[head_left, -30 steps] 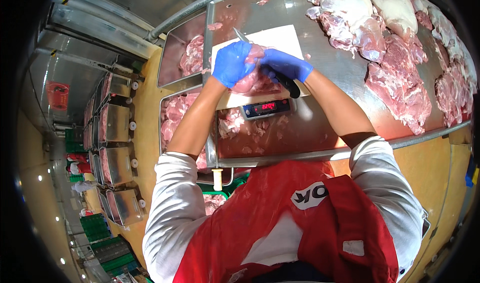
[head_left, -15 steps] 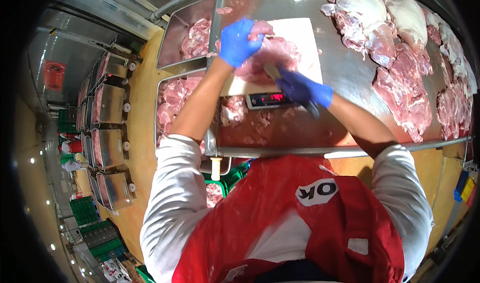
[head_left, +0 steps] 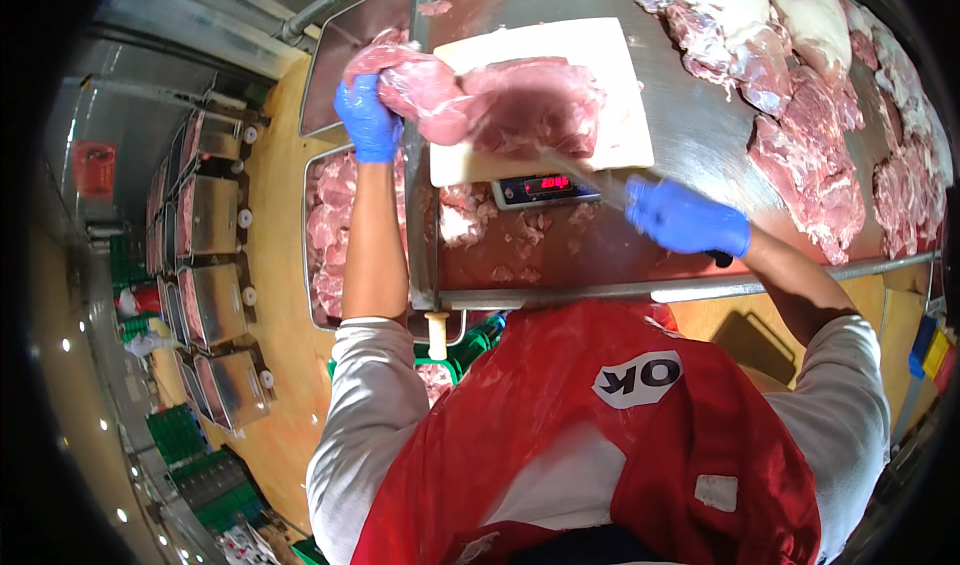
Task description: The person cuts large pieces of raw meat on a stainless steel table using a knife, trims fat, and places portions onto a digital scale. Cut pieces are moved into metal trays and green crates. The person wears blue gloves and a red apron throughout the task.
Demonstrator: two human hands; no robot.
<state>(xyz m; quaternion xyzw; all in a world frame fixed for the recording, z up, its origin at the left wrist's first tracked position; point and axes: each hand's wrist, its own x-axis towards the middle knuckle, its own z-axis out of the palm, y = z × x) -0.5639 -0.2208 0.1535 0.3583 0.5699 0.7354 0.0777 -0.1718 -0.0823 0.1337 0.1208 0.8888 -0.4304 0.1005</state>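
My left hand (head_left: 370, 120), in a blue glove, grips a long piece of raw meat (head_left: 415, 85) past the left edge of a white cutting board (head_left: 625, 130). That piece touches another slab of meat (head_left: 545, 105) lying on the board; I cannot tell whether the two are joined. My right hand (head_left: 688, 215), gloved in blue too, is closed around a knife (head_left: 590, 177). Its blade, smeared by motion, points left, with the tip at the slab's near edge. A digital scale (head_left: 545, 189) with a lit red display shows at the board's near side.
Large cuts of meat (head_left: 810, 175) cover the right of the steel table (head_left: 690, 150). Trimmings (head_left: 465, 215) lie beside the scale. Metal bins (head_left: 308, 235) adjoin the table's left edge, the nearer holding meat. Wheeled metal carts (head_left: 212, 215) stand further left.
My left hand has moved left, drawing the meat over the board's edge. My right hand has shifted right and nearer to me with the knife. The scale's display reads differently.
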